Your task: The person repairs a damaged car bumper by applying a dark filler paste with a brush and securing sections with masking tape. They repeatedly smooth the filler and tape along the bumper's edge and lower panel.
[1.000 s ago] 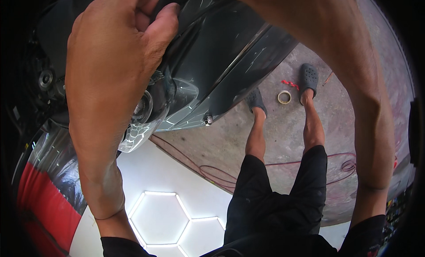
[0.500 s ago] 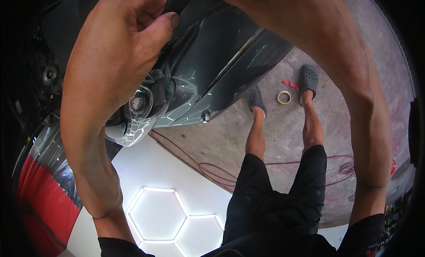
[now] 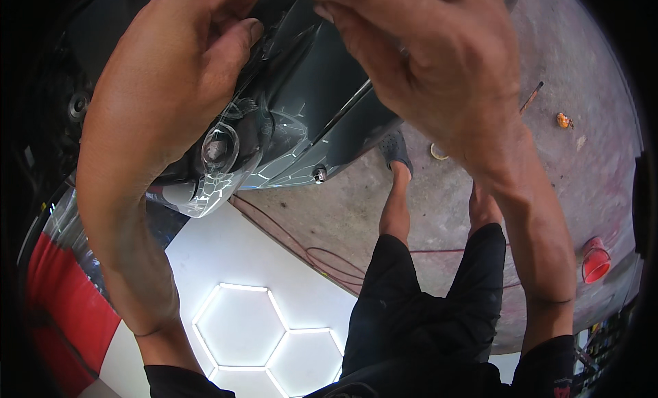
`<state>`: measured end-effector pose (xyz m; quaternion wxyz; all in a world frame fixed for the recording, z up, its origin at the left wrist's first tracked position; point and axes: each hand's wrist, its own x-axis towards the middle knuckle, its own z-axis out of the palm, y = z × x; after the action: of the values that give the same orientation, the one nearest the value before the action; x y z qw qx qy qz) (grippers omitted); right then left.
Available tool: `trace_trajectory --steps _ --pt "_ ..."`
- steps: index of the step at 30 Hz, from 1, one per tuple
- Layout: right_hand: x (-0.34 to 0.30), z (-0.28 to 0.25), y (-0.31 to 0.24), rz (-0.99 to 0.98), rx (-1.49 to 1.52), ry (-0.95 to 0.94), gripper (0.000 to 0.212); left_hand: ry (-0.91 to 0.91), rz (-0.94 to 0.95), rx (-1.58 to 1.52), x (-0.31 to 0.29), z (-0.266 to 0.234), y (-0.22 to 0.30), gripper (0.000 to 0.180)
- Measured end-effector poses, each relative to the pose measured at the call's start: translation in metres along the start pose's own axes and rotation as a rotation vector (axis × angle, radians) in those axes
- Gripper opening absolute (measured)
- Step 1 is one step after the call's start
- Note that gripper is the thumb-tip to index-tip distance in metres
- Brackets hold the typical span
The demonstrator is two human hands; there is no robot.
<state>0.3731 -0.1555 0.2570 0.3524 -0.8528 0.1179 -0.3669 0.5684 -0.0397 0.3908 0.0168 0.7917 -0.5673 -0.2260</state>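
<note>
1. Stained grey concrete floor [image 3: 295,223] spreads from one o'clock to four; a white surface [image 3: 195,254] fills seven o'clock, with glowing tubes [image 3: 245,287] set in hexagons; a smooth red area [image 3: 75,309] lies at eight.
2. The dark, glossy car panel [image 3: 301,90] slants across eleven to twelve o'clock, with a bright trim strip along it; the headlight [image 3: 219,151], rounded and clear-lensed, sits at ten, mirroring white lines.
3. The left hand [image 3: 181,62], between ten and eleven, curls its fingers toward the thumb near the panel; its grip runs out at the top edge, so I cannot tell whether it grasps anything.
4. The right hand [image 3: 439,66], between one and two, bends over the panel, thumb and fingers drawn together; whether this grip pinches something I cannot tell.
5. On the floor, a thin dark-red hose [image 3: 264,216] winds from eight o'clock through six to four; a pale tape ring [image 3: 434,151] shows partly at two, near a perforated grey clog [image 3: 394,155]; a round-mouthed red container [image 3: 595,264] lies between three and four.
</note>
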Motion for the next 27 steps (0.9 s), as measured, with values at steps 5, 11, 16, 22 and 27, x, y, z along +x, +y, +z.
trace_trajectory --steps 5,11,16,22,27 --pt "-0.008 0.027 -0.015 -0.12 -0.077 0.001 0.044 -0.069 -0.065 0.014 0.001 -0.004 0.018 0.028" --pt "-0.001 0.037 -0.022 -0.171 -0.138 -0.049 0.043 0.042 -0.084 -0.073 -0.005 0.002 0.012 0.018" --pt "0.007 0.029 -0.027 -0.165 -0.145 -0.131 0.033 0.148 -0.007 -0.035 0.001 0.004 0.015 0.015" --pt "0.014 0.027 -0.027 -0.143 -0.077 -0.164 0.036 0.163 -0.007 -0.018 0.005 0.004 0.015 0.014" --pt "0.019 0.026 -0.027 -0.132 -0.025 -0.211 0.038 0.185 0.015 -0.054 0.004 0.008 0.011 0.014"
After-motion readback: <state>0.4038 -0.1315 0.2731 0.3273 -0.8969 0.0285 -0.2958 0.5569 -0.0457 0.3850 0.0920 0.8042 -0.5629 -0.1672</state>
